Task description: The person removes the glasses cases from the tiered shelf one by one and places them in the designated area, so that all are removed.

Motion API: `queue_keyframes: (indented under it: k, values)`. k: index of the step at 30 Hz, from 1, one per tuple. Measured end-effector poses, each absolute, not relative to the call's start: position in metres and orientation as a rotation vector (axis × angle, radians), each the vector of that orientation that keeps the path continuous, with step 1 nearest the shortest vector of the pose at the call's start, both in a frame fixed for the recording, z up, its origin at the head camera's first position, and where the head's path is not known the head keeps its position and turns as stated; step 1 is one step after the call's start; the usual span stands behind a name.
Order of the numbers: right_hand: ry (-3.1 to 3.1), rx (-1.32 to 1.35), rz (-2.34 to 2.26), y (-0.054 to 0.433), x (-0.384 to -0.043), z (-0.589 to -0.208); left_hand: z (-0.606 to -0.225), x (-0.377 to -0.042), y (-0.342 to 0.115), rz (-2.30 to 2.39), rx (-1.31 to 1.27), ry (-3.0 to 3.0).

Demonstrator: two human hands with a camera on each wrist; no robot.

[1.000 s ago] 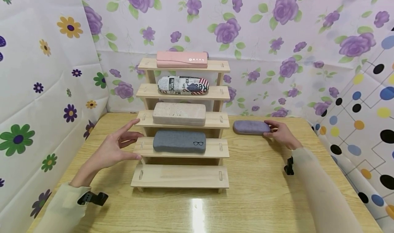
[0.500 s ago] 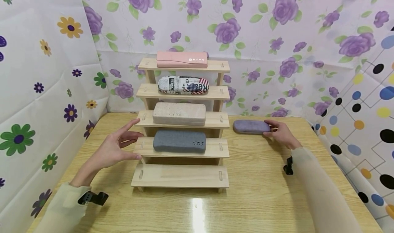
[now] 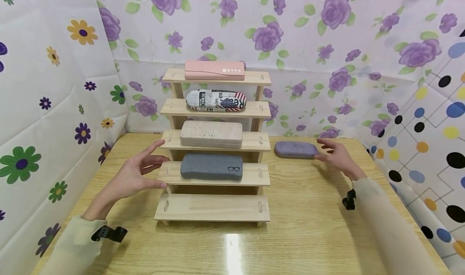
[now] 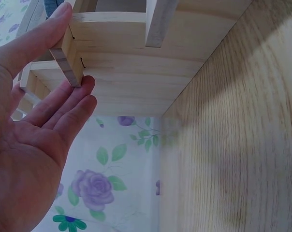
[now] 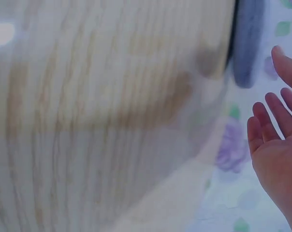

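Note:
A stepped wooden display rack (image 3: 212, 208) stands on the table, a glasses case on each tier but the lowest. My left hand (image 3: 131, 177) holds its left side; in the left wrist view the thumb (image 4: 59, 17) lies at one edge of a board's end and the fingertips (image 4: 88, 84) at the other. A purple glasses case (image 3: 296, 150) lies on the table right of the rack. Beside its right end is my right hand (image 3: 338, 158), fingers spread and relaxed. In the right wrist view this hand (image 5: 281, 145) stands apart from the purple case (image 5: 248, 43).
From the top tier down sit a pink case (image 3: 214, 70), a newsprint-and-flag case (image 3: 216, 100), a beige case (image 3: 211, 134) and a blue-grey case (image 3: 212, 166) with a glasses drawing. Flowered cloth (image 3: 308, 57) hangs behind the wooden table (image 3: 301, 226); a dotted cloth (image 3: 428, 137) hangs at right.
My right hand has let go of the purple glasses case and drawn back slightly to the right, its fingers opening. The case lies where it was, and my left hand has not moved.

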State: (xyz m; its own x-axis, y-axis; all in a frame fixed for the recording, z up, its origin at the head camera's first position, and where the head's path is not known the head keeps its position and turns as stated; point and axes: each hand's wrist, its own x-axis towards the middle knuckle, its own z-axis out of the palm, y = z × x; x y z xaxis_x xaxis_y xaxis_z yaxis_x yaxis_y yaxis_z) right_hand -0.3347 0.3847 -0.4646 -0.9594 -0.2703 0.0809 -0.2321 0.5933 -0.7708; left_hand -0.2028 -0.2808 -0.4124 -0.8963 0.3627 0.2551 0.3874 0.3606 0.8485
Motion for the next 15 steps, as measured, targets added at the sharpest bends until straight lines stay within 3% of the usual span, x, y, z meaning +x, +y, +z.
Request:
queue_keyframes:
  k: [15]
  values:
    - [2.963,-0.748,-1.211,0.321,-0.259,-0.414,-0.416,-0.204,-0.285,-1.715,-0.799,-2.512]
